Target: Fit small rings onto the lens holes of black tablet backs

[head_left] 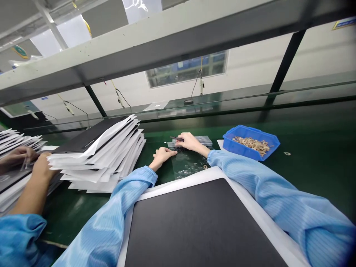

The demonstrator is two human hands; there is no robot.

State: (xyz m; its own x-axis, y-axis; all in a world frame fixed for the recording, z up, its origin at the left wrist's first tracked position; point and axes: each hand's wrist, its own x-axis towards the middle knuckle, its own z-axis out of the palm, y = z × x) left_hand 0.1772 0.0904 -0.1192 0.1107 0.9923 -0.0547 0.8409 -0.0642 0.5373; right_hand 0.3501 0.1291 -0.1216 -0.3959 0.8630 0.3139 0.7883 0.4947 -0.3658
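My right hand (190,142) is closed round a slim dark tool (177,138) that looks like tweezers; its tip is hidden. Below it lies a clear plastic sheet (180,163) bearing several small clear and dark pieces and one tan ring (205,167). My left hand (162,155) is at the sheet's left edge, with finger and thumb drawn together; whatever is between them is too small to make out. Nearer to me, between my forearms, a flat black panel (200,226) lies on a white sheet (155,191). A clear plastic box (205,141) sits just behind my right hand.
A blue bin (250,155) of small tan pieces stands right of my hands, with one loose piece (287,153) beside it. At left rises a stack of black panels and white sheets (102,159). A co-worker's hands (43,167) work beyond it. A shelf beam (167,40) crosses above.
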